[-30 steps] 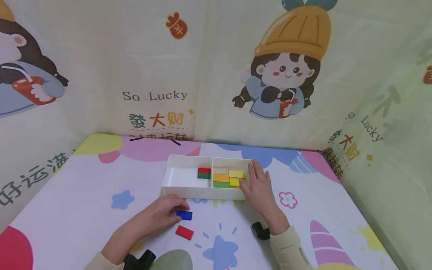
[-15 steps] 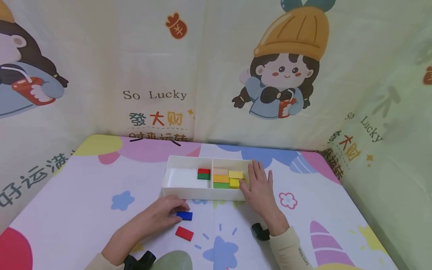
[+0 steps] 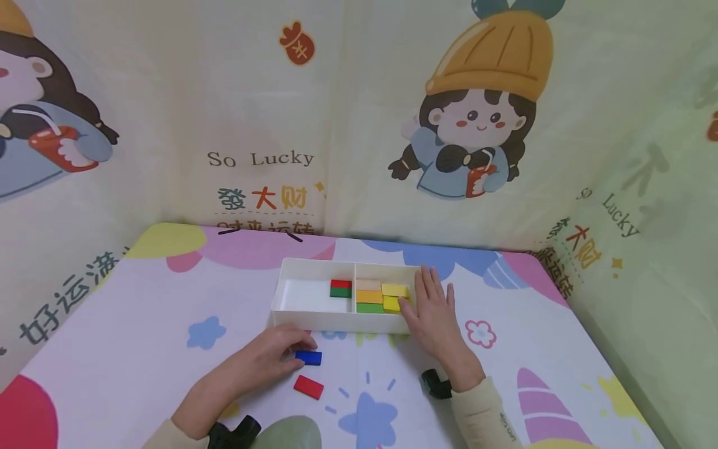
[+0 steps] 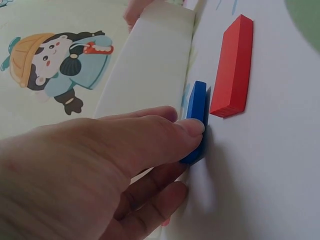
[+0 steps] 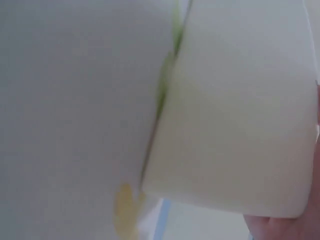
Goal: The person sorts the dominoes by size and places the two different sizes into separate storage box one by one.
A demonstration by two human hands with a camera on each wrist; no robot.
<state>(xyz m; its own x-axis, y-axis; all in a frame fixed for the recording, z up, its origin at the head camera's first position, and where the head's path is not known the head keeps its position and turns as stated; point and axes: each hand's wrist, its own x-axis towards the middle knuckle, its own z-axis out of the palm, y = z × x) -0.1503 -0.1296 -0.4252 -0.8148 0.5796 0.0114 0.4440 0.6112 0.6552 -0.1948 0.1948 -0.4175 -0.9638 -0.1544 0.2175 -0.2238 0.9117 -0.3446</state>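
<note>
In the head view my left hand (image 3: 272,355) is in front of the box's left half. Its thumb and fingers pinch a blue block (image 3: 310,358), and the left wrist view shows the thumb on the block's side. A red block (image 3: 308,387) lies just nearer, apart from the hand. My right hand (image 3: 437,318) grips the right end of a white two-compartment box (image 3: 336,322), thumb over the rim by a yellow block (image 3: 391,304), fingers along the outer end. The right wrist view shows mostly the box's outer wall (image 5: 235,110).
In the box's left compartment, a red block (image 3: 341,284) and a green block (image 3: 340,292) lie against the divider. Several orange, yellow, light green and beige blocks (image 3: 368,285) fill part of the right compartment. A patterned cloth (image 3: 140,337) covers the table; printed curtains stand behind.
The view shifts slightly. Both hands, the blocks and the box keep their places relative to each other.
</note>
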